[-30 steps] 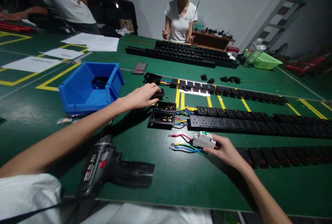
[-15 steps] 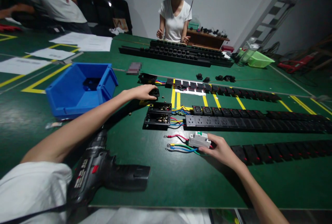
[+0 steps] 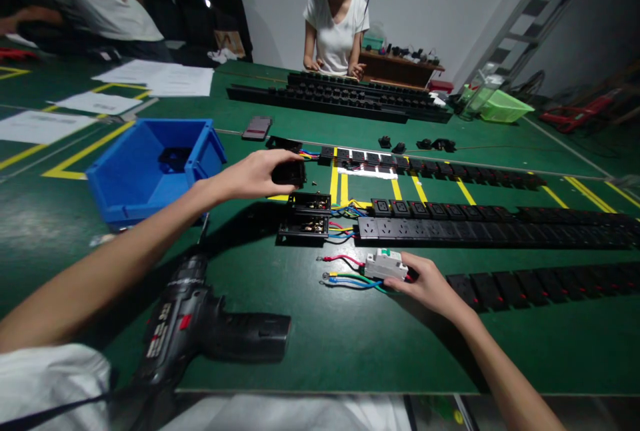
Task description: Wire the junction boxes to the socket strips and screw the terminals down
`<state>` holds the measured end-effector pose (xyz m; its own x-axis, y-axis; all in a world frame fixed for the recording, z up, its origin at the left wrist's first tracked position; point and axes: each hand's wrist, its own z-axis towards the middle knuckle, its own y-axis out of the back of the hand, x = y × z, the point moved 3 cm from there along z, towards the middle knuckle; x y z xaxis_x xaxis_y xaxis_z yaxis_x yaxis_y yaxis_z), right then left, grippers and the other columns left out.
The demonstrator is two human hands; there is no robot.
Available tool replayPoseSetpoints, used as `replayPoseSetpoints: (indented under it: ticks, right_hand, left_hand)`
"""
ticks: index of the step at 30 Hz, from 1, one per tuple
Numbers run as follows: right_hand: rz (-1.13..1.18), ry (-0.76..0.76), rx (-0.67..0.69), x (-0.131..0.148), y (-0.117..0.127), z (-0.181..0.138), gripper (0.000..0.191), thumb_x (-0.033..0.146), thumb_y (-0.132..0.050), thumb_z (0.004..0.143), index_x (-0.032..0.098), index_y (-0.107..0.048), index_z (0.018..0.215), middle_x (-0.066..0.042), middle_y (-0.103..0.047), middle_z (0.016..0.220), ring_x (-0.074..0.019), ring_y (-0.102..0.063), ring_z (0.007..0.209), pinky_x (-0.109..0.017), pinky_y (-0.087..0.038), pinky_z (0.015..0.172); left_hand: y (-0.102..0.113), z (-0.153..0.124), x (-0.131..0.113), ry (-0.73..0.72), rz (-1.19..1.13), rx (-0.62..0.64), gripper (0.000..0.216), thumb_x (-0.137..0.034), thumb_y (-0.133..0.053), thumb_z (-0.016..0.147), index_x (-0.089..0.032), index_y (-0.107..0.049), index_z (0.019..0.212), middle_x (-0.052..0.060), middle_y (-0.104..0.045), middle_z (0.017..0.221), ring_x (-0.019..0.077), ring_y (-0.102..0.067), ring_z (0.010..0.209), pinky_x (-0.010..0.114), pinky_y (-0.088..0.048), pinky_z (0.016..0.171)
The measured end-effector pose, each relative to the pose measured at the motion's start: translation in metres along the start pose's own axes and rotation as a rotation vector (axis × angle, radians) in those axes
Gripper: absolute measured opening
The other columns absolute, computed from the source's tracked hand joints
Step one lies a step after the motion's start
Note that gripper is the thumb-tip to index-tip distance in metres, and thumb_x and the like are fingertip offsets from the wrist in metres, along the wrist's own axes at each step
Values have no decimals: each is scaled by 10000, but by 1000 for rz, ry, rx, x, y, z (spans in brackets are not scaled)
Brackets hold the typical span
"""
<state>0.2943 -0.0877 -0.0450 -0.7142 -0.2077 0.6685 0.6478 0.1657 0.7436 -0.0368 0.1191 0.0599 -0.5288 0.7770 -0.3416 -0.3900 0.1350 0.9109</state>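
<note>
My left hand (image 3: 265,174) is closed around a black plastic box (image 3: 290,173), raised a little over the green table. Below it lie two black end boxes (image 3: 303,227) with brass terminals inside, wired to long rows of black sockets (image 3: 420,231). My right hand (image 3: 425,281) grips a white circuit breaker (image 3: 386,266) with a green switch. Red, blue and green wires (image 3: 350,280) with ring lugs stick out to its left. Another black socket strip (image 3: 530,288) runs off to the right of that hand.
A cordless drill (image 3: 200,324) lies at the near left. Behind my left forearm stands a blue bin (image 3: 150,171) holding a black part. Papers (image 3: 160,76) and a phone (image 3: 257,128) lie farther back. Across the table is a person (image 3: 336,24) behind stacked black strips (image 3: 340,98).
My left hand has lifted the black box slightly off the table and drawn it back to the left. The right hand holds the circuit breaker in nearly the same place.
</note>
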Motion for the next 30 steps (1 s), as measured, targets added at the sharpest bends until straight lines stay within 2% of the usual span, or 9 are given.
replayPoseSetpoints:
  ticks: [2,5,7,10,14,20,27,30]
  right_hand:
    - [9,-4,9,0,0,0,403,486,-651,854,168,-643,1100,-57,-655,1054,-190,-605,915,-278,-478,833]
    - [22,-6,9,-1,0,0,392,477,-644,860,171,-638,1107,-57,-653,1064,-189,-606,926,-272,-477,839]
    - [22,3,2,-1,0,0,387,476,-637,866,173,-632,1107,-57,-650,1060,-188,-604,924,-266,-474,826]
    - [-27,4,-32,-3,0,-1,366,481,-615,882,167,-621,1068,-50,-645,988,-172,-590,854,-243,-456,745]
    - [-112,-2,-89,-7,0,-2,359,500,-598,889,147,-597,954,-38,-616,856,-142,-534,720,-223,-396,634]
    - [-115,-3,-133,-8,0,-1,365,506,-609,880,147,-588,940,-30,-581,811,-132,-484,688,-222,-354,608]
    - [-133,-73,-134,-10,-2,1,401,546,-620,851,156,-526,859,-10,-546,750,-124,-456,656,-222,-327,580]
    - [-131,-87,-141,-9,-2,1,407,544,-625,848,159,-540,949,-18,-575,799,-133,-488,686,-223,-356,603]
  left_hand:
    - [-3,-18,-31,-44,-47,76,592,-394,-622,813,-160,-479,1337,86,-593,1256,212,-579,1111,331,-441,971]
    - [-21,-44,-72,-121,-52,231,595,-381,-616,832,-194,-439,1368,79,-577,1258,218,-563,1138,323,-441,966]
    - [-37,-58,-91,-177,-31,312,585,-392,-604,846,-188,-435,1367,93,-582,1224,230,-570,1114,325,-450,945]
    - [-59,-71,-106,-223,-9,385,574,-395,-597,855,-168,-437,1357,101,-593,1187,242,-587,1071,334,-463,916]
    - [-72,-75,-106,-215,-12,404,540,-372,-611,848,-165,-459,1324,98,-593,1187,242,-589,1068,327,-466,897]
    - [-75,-75,-97,-184,-10,396,532,-391,-596,859,-170,-462,1324,100,-602,1143,245,-597,1043,342,-462,893]
    - [-81,-81,-95,-177,14,422,574,-414,-638,853,-187,-442,1342,97,-581,1189,247,-569,1084,341,-430,928]
    - [-82,-83,-95,-177,34,425,609,-491,-615,863,-187,-429,1357,104,-574,1203,247,-560,1092,336,-418,929]
